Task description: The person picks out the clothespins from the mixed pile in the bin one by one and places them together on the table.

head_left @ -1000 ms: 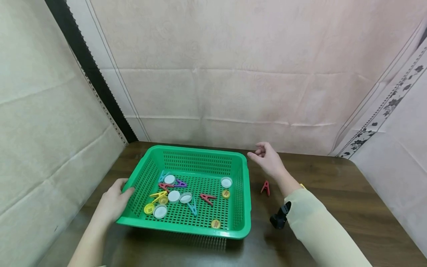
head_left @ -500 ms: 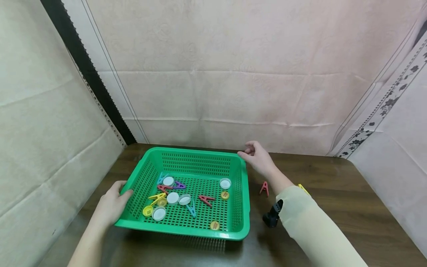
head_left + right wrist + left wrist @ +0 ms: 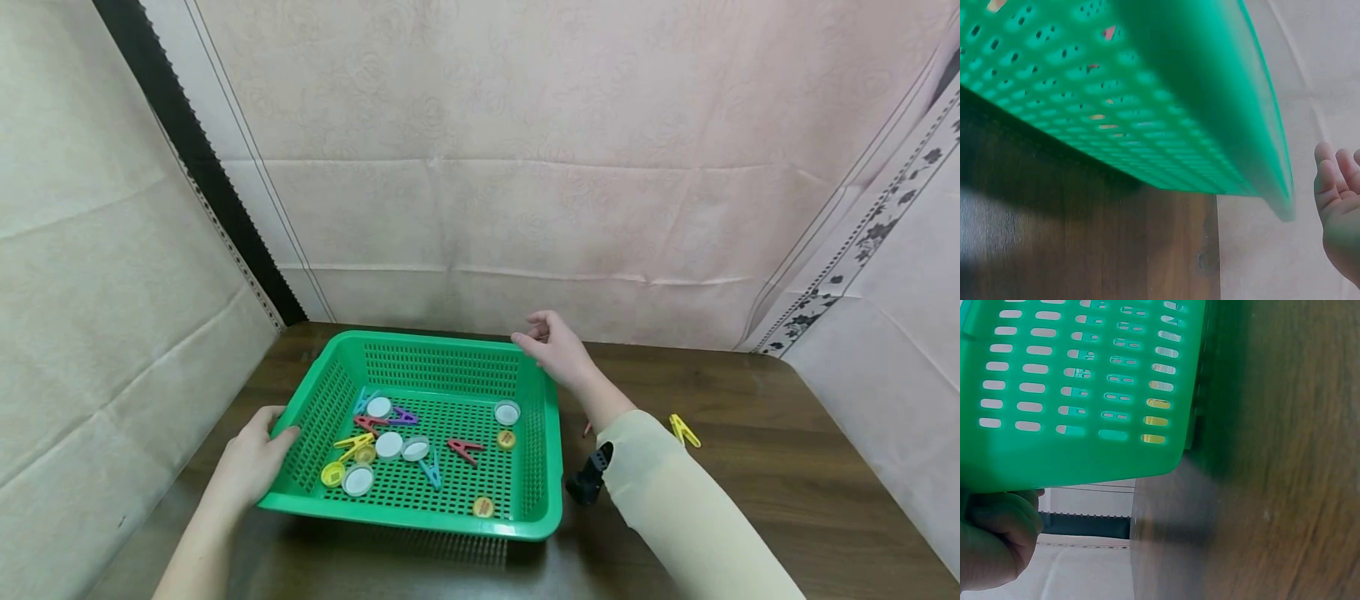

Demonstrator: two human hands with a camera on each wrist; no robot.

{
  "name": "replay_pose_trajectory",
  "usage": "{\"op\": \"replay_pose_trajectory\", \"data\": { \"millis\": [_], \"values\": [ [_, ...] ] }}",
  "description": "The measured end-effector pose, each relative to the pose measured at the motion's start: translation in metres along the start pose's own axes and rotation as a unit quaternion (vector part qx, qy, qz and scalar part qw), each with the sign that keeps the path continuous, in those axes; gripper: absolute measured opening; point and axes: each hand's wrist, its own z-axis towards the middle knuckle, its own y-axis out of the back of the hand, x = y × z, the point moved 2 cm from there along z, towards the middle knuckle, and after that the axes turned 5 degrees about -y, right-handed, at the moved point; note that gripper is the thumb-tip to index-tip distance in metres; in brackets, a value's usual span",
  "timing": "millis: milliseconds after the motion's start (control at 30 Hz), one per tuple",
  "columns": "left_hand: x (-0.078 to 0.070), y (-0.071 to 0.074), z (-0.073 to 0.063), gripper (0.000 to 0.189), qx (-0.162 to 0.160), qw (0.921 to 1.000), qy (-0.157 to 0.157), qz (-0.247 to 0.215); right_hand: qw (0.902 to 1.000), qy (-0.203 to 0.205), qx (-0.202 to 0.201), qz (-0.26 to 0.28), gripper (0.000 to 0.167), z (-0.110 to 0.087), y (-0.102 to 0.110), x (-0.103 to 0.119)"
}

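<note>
While the left hand (image 3: 255, 457) grips the rim of the green plastic basket (image 3: 442, 523) at nine o'clock, its thumb over the edge, the right hand (image 3: 558, 350) hovers at two o'clock by the far corner, fingers loosely bent and free of any hold, apart from the rim in the right wrist view. The basket sits left of centre in the head view; whether its base rests flat on the worktop (image 3: 787, 467) I cannot tell.

Inside the basket, a blue clothespin (image 3: 363, 401) and a white cap (image 3: 379, 407) lie towards ten o'clock, with a purple clothespin (image 3: 406, 417) just beside them. Around nine are a yellow clothespin (image 3: 352, 444) and another white cap (image 3: 388, 445); towards eight, a yellow cap (image 3: 333, 475) and a clear-rimmed cap (image 3: 357, 480) are side by side. A second blue clothespin (image 3: 432, 472) lies near six, a red clothespin (image 3: 465, 450) near three, and a gold disc (image 3: 483, 507) between four and five.

Beyond the basket at three o'clock, past the right sleeve (image 3: 675, 500), a yellow clothespin on the worktop (image 3: 683, 431) lies alone. Pale cloth (image 3: 487, 217) hangs behind at twelve.
</note>
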Motion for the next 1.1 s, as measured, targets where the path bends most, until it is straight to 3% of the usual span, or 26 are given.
{"op": "replay_pose_trajectory", "data": {
  "millis": [367, 700, 1100],
  "values": [
    [0.001, 0.002, -0.001, 0.061, 0.001, 1.0000, 0.001, -0.003, 1.0000, -0.007, 0.004, 0.002, 0.057, 0.004, -0.004, 0.003],
    [0.000, 0.001, 0.001, 0.060, 0.000, 1.0000, 0.000, -0.001, 0.9997, 0.017, 0.017, 0.003, 0.054, 0.004, -0.005, 0.021],
    [-0.001, 0.000, -0.001, 0.059, 0.003, 0.9998, 0.006, -0.016, 0.9985, 0.025, 0.044, -0.024, 0.053, 0.004, -0.038, 0.034]
  ]
}}
